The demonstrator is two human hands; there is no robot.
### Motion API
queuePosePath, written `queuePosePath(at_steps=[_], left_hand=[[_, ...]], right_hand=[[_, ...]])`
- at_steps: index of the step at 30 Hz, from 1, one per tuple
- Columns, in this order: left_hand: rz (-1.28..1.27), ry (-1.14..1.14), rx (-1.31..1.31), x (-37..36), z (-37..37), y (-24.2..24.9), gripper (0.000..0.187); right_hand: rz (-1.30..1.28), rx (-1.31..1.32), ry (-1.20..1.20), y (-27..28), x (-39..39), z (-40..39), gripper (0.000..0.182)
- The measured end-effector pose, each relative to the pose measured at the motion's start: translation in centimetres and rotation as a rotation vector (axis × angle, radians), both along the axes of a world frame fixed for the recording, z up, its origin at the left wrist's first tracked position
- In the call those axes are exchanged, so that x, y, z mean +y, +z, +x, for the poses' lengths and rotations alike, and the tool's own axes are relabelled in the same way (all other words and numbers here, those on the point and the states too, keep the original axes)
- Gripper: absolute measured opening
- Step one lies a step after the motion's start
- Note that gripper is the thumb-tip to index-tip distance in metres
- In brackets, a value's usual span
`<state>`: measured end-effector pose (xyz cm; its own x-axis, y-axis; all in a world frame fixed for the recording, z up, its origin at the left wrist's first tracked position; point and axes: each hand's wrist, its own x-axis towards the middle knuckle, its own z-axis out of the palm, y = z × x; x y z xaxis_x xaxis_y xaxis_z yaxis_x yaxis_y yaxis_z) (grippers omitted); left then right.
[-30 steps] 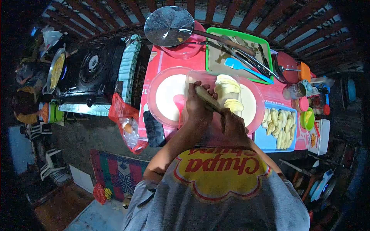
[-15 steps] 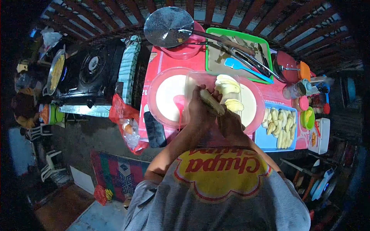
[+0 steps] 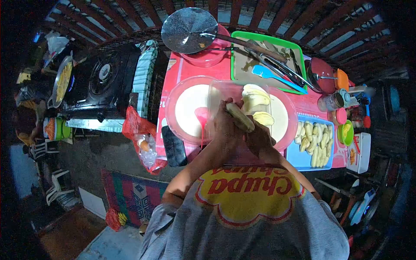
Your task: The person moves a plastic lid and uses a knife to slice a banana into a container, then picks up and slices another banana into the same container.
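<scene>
My left hand (image 3: 226, 126) is closed around a peeled banana (image 3: 239, 118), held slanting above a clear plastic container (image 3: 215, 93). Close against the banana's lower end is my right hand (image 3: 259, 141), its fingers curled; whatever they grip is hidden. Inside the container, just beyond my hands, lie banana slices spread like fans (image 3: 255, 99), with a smaller fan (image 3: 263, 118) nearer me. The container rests across two round tubs: one of white batter (image 3: 190, 106) with a pink ladle (image 3: 201, 115), the other of cream-coloured batter (image 3: 281, 115).
A blue tray of peeled bananas (image 3: 314, 164) sits at right. Behind are a green-rimmed tray (image 3: 268, 34) with tongs and a blue spatula (image 3: 264, 73), and a round metal strainer (image 3: 190, 30). A phone (image 3: 174, 147), a black stove (image 3: 102, 82) and a frying pan (image 3: 64, 82) are left.
The banana and my hands have shifted very slightly, and the banana's cut-side face shows a little more. Everything else on the table stays in place.
</scene>
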<state>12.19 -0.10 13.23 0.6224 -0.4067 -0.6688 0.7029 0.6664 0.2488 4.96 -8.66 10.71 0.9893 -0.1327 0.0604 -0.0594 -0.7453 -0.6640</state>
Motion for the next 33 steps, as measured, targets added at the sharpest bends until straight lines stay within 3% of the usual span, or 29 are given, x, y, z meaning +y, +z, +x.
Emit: queuePosePath(at_steps=[4, 7, 9, 13, 17, 20, 22, 24, 25, 27, 28, 29, 31, 32, 33], left_hand=[[-0.099, -0.034, 0.074, 0.0, 0.1, -1.3, 0.029], [-0.017, -0.014, -0.203, -0.1, -0.5, -1.3, 0.028], [-0.014, 0.004, 0.004, -0.3, -0.2, -0.9, 0.026], [0.064, -0.022, -0.21, -0.5, -0.8, -3.3, 0.027], [-0.027, -0.061, -0.131, -0.6, -0.5, -2.2, 0.032], [-0.16, -0.041, -0.146, -0.5, -0.5, -1.9, 0.034], [-0.268, -0.054, -0.2, -0.2, -0.6, -2.7, 0.035], [0.476, -0.529, -1.013, 0.0, -0.8, -4.0, 0.036], [0.471, -0.535, -1.016, -0.3, -1.1, -4.5, 0.036], [-0.075, -0.354, -0.469, -0.9, -1.6, -5.3, 0.033], [-0.077, -0.359, -0.47, -0.7, -1.6, -3.2, 0.033], [0.108, -0.436, -0.582, -0.3, -1.8, -0.9, 0.032], [0.295, -0.511, -0.695, 0.1, -1.5, -0.8, 0.031], [0.322, -0.619, -0.711, 0.0, -1.3, -3.7, 0.032], [0.334, -0.675, -0.718, 0.1, -1.2, -4.1, 0.032]], right_hand=[[0.083, -0.035, -0.016, -1.2, -0.1, 0.2, 0.02], [0.164, -0.076, -0.037, -2.0, 0.0, 0.0, 0.02], [0.23, -0.104, -0.047, -2.5, 0.0, -0.1, 0.021], [0.381, -0.156, -0.063, -3.2, 0.0, -0.2, 0.021], [0.462, -0.193, -0.078, -3.9, -0.3, -0.4, 0.021], [0.154, -0.133, -0.089, -3.8, -1.0, -0.3, 0.017], [-0.343, -0.033, -0.1, -3.4, -1.9, 0.0, 0.009], [-0.841, 0.076, -0.11, -3.0, -2.7, 0.4, 0.005], [-0.842, 0.078, -0.118, -2.9, -2.9, 0.5, 0.005], [-0.957, -0.134, -0.064, -2.5, -3.3, 0.5, 0.009], [-0.899, -0.035, -0.041, -2.0, -3.3, 0.4, 0.019], [-0.901, -0.035, -0.047, -1.1, -3.5, 0.4, 0.019], [-0.823, -0.121, -0.006, 0.7, -4.4, 0.5, 0.037], [-0.786, -0.102, 0.005, 1.0, -4.9, 0.5, 0.05], [-0.788, -0.101, 0.002, 1.3, -5.5, 0.4, 0.05]])
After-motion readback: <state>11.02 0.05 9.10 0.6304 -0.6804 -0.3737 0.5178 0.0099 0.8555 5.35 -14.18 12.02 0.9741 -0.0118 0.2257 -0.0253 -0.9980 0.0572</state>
